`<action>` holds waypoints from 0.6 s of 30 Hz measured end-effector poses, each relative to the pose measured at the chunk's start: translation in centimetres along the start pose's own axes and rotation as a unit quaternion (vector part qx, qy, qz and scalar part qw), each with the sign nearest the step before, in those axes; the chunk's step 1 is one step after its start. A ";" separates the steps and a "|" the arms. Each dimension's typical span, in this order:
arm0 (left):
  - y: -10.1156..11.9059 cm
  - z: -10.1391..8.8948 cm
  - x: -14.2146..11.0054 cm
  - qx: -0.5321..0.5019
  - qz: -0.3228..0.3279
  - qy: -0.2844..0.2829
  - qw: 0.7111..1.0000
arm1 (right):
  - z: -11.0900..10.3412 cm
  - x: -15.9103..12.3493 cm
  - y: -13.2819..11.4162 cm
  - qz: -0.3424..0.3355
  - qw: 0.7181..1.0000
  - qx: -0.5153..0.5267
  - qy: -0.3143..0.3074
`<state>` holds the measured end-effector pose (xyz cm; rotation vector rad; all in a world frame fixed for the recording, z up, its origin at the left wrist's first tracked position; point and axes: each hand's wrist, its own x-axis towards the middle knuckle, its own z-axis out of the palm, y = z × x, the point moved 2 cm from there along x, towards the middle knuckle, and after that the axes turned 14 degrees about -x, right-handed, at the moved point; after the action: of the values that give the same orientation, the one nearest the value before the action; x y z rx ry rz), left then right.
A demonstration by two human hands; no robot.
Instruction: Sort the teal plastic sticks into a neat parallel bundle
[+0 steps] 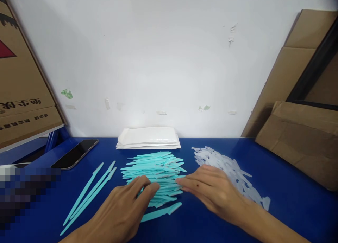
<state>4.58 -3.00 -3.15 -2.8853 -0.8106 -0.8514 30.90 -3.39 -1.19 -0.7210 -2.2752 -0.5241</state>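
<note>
A pile of teal eyebrow razors (pixel 155 169) lies crosswise in front of me, their blade ends mostly to the right. My left hand (pixel 124 204) rests at the pile's near left side, fingers curled and thumb over the razors; its fingertips are partly hidden. At the right ends of the pile, my right hand (pixel 208 188) has its fingers pressed together on a razor's tip. One single razor (pixel 162 213) lies nearest me, below the pile and partly behind my left hand. Three more razors (pixel 89 193) lie slanted at the left.
Translucent plastic pieces (pixel 224 165) are heaped beyond my right hand. White flat packets (pixel 148 137) are stacked against the wall. A phone (pixel 76 153) lies at the left on the blue table (pixel 211 225). Cardboard boxes stand at left (pixel 23 77) and right (pixel 303 141).
</note>
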 end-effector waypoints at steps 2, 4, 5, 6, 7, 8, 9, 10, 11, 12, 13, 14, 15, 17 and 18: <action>0.1 0.4 -0.4 -0.018 0.008 -0.002 1.000 | 0.4 0.1 -0.6 -0.001 1.000 0.011 0.016; 0.2 0.8 -0.8 -0.029 0.024 0.006 0.999 | 0.7 0.1 -1.3 -0.001 0.999 0.025 0.033; 0.2 0.9 -0.8 -0.031 0.032 0.012 0.999 | 0.9 0.1 -1.6 0.002 0.999 0.031 0.042; 0.3 1.0 -0.8 -0.033 0.039 0.020 0.999 | 0.9 0.1 -1.8 0.006 0.998 0.036 0.048; 0.4 1.0 -0.7 -0.034 0.044 0.024 0.998 | 1.0 0.1 -2.0 0.011 0.998 0.039 0.048; 0.5 0.9 -0.5 -0.037 0.049 0.028 0.998 | 1.0 0.1 -2.1 0.015 0.998 0.041 0.045; 0.5 0.8 -0.3 -0.037 0.053 0.032 0.997 | 0.9 0.1 -2.1 0.018 0.998 0.040 0.040; 0.5 0.7 0.0 -0.032 0.057 0.038 0.997 | 0.8 0.2 -2.0 0.018 0.999 0.035 0.034; 0.4 0.4 0.3 -0.019 0.064 0.046 0.997 | 0.7 0.2 -1.8 0.017 0.999 0.024 0.029; 0.1 0.0 0.7 0.002 0.068 0.058 0.996 | 0.5 0.2 -1.6 0.017 1.000 0.009 0.024; -0.3 -0.5 1.0 0.031 0.067 0.069 0.995 | 0.2 0.2 -1.3 0.019 1.000 -0.009 0.022; -0.8 -1.1 1.3 0.067 0.060 0.073 0.993 | 0.0 0.2 -1.0 0.022 0.999 -0.028 0.022; -1.5 -1.7 1.5 0.107 0.041 0.072 0.991 | -0.3 0.1 -0.6 0.029 0.998 -0.045 0.020; -3.2 -3.2 1.8 0.181 -0.036 0.024 0.983 | -0.7 -0.1 0.5 0.046 0.996 -0.067 0.026; -4.2 -4.0 1.7 0.211 -0.091 0.005 0.973 | -0.9 -0.2 1.1 0.060 0.995 -0.075 0.028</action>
<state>1.73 0.80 0.61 -2.4619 -1.1145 -0.6124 32.13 -3.15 -0.57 -0.9006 -2.1405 -0.6545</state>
